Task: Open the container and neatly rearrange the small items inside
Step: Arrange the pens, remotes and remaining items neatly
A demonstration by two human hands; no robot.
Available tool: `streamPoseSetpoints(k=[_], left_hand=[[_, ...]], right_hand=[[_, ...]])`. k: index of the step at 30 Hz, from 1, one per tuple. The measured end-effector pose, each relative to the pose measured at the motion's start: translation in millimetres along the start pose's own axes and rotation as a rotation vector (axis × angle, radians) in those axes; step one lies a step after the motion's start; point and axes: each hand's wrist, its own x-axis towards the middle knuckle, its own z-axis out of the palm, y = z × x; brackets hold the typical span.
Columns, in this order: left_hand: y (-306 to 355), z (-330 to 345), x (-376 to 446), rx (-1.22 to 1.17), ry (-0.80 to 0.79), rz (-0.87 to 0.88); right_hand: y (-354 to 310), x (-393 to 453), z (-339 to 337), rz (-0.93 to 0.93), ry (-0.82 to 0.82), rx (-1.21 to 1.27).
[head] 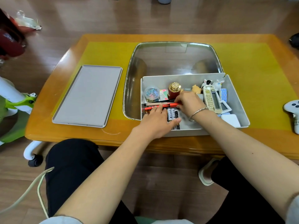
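The white container (234,97) stands open on the table, its grey lid (88,96) lying flat to the left. Inside are several batteries (172,114), red pens (155,107) laid across the left part, a clear jar of clips (152,93), a red bottle with a gold cap (174,89), small animal figurines (212,84), a beige keypad device (212,101) and white erasers (230,119). My left hand (156,122) rests flat over the batteries, fingertips touching the pens. My right hand (189,102), wearing a bracelet, pinches the right end of the red pens.
A glass-topped oval cut-out (174,59) lies in the yellow and orange table (258,75) behind the container. A white game controller (293,110) sits at the right edge. A green and white chair (17,104) stands left of the table. My knees are under the near edge.
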Motion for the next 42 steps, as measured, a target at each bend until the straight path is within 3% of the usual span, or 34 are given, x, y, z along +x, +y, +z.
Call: streamPoseSetpoints(k=[13, 23, 31, 34, 38, 42], left_hand=[[2, 1, 5, -0.003, -0.048, -0.034], [1, 3, 8, -0.054, -0.090, -0.061], [0, 2, 13, -0.045, -0.109, -0.034], [4, -1, 14, -0.032, -0.046, -0.003], [16, -6, 18, -0.052, 0.172, 0.176], [36, -10, 32, -0.125, 0.128, 0.222]], right_hand=[[1, -2, 5, 0.062, 0.027, -0.025], [4, -4, 0, 0.002, 0.009, -0.015], [33, -32, -36, 0.097, 0.235, -0.070], [50, -40, -47, 0.192, 0.167, -0.124], [56, -47, -48, 0.247, 0.134, -0.091], [59, -55, -48, 0.311, 0.189, -0.008]])
